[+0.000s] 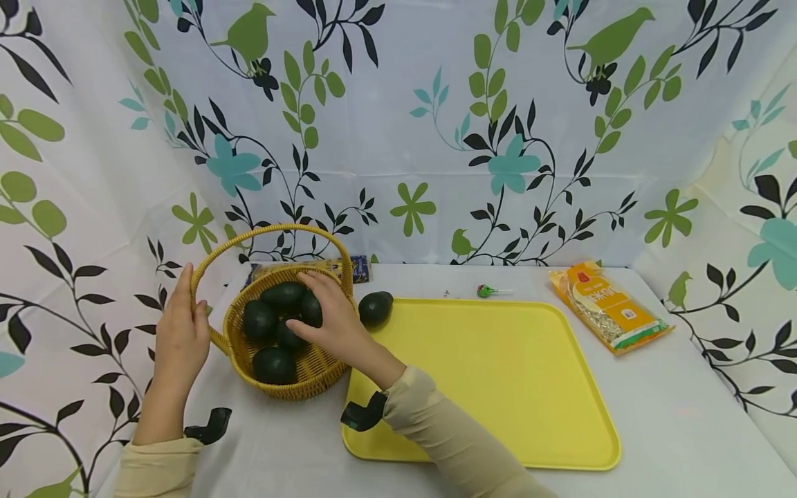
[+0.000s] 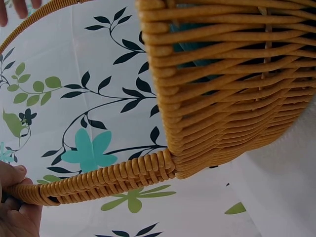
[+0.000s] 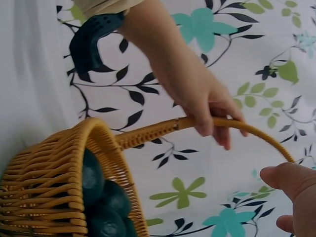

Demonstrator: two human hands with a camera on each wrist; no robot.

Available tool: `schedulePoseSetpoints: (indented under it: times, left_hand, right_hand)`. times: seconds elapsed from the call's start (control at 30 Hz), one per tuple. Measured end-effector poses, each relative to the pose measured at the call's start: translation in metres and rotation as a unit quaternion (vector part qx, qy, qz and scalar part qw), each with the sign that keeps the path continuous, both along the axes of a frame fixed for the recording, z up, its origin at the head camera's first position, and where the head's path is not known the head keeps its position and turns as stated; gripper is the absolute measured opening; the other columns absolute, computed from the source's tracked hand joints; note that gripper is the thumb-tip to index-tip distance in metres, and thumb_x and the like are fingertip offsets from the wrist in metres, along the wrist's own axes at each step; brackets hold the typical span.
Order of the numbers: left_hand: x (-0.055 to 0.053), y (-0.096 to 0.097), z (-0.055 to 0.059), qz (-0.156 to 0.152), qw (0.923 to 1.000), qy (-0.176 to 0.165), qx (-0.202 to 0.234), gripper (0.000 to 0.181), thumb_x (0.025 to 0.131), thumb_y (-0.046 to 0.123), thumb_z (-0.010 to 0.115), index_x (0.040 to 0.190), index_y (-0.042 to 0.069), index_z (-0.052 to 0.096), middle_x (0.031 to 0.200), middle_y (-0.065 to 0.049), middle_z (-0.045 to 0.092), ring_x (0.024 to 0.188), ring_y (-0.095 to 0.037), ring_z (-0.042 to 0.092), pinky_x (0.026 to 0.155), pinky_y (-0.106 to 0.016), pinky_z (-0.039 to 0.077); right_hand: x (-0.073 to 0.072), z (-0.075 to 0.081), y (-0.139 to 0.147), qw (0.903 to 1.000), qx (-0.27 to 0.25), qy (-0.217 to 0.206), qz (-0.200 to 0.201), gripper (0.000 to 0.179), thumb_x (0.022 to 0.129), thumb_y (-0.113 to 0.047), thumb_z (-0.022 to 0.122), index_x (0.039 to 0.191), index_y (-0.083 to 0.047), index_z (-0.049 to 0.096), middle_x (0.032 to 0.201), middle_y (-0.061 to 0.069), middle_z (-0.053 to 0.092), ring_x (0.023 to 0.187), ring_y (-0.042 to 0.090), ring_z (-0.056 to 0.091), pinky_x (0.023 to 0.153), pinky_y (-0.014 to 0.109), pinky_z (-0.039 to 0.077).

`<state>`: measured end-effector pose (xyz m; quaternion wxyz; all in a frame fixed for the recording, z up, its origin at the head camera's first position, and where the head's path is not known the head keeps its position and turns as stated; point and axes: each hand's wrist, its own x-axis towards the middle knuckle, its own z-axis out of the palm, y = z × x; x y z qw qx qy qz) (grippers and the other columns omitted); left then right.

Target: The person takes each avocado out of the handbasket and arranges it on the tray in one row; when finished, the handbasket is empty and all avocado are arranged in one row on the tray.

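Observation:
A yellow wicker basket [image 1: 292, 391] holds several dark green avocados [image 1: 275, 365]. My left hand [image 1: 180, 332] grips the left side of its arched handle [image 1: 280, 228]; in the right wrist view the fingers of that hand [image 3: 197, 98] curl round the handle. Over the right part of the basket, my right hand [image 1: 333, 321] reaches in with fingers spread and thumb apart, just above the avocados. Nothing shows in its grasp in the right wrist view. Beyond the basket's right side, one more avocado [image 1: 376, 308] lies at the corner of a yellow tray [image 1: 492, 387].
An orange and yellow food packet [image 1: 610, 308] lies right of the tray. Behind the tray is a small lollipop with a green and red wrapper [image 1: 486, 291]. A blue and gold packet [image 1: 360, 269] shows partly behind the basket. Patterned cloth [image 1: 398, 138] hangs at the back.

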<state>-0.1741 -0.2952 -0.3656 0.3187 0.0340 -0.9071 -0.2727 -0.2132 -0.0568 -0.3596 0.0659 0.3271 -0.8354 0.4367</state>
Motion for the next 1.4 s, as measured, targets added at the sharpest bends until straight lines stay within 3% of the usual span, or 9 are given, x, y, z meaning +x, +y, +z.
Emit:
schedulePoseSetpoints:
  times: [0.13, 0.63, 1.1, 1.4]
  left_hand:
    - [0.0, 0.001, 0.001, -0.001, 1.0, 0.0, -0.001, 0.066, 0.097, 0.001, 0.042, 0.152, 0.023, 0.015, 0.138, -0.029, 0.043, 0.105, -0.05, 0.05, 0.088, -0.068, 0.042]
    - [0.001, 0.002, 0.001, 0.001, 1.0, -0.002, 0.0, 0.066, 0.097, 0.001, 0.042, 0.152, 0.024, 0.015, 0.137, -0.029, 0.044, 0.105, -0.049, 0.05, 0.087, -0.067, 0.043]
    - [0.001, 0.0, -0.001, 0.006, 1.0, 0.003, -0.002, 0.066, 0.096, 0.001, 0.043, 0.152, 0.024, 0.015, 0.134, -0.031, 0.045, 0.101, -0.049, 0.051, 0.086, -0.067, 0.043]
    - [0.0, 0.0, 0.0, 0.005, 1.0, 0.007, -0.001, 0.066, 0.096, 0.001, 0.043, 0.152, 0.024, 0.016, 0.136, -0.03, 0.044, 0.102, -0.049, 0.051, 0.087, -0.067, 0.043]
  right_hand:
    - [-0.005, -0.011, -0.01, 0.9986, 0.039, -0.036, 0.003, 0.071, 0.086, -0.034, 0.067, 0.147, -0.02, 0.032, 0.151, 0.003, 0.033, 0.14, 0.017, 0.034, 0.112, 0.035, 0.037]
    - [-0.011, -0.052, -0.033, 0.9836, 0.148, -0.102, 0.008, 0.075, 0.087, -0.043, 0.064, 0.148, -0.015, 0.031, 0.149, 0.005, 0.038, 0.137, 0.017, 0.039, 0.11, 0.03, 0.039]
    - [-0.012, -0.059, -0.043, 0.9699, 0.214, -0.115, 0.012, 0.081, 0.083, -0.048, 0.065, 0.149, -0.016, 0.029, 0.15, 0.004, 0.036, 0.138, 0.019, 0.037, 0.111, 0.031, 0.038]
    - [-0.012, -0.061, -0.048, 0.9663, 0.233, -0.111, -0.004, 0.082, 0.082, -0.05, 0.066, 0.148, -0.017, 0.031, 0.15, 0.005, 0.035, 0.137, 0.02, 0.039, 0.109, 0.031, 0.04]
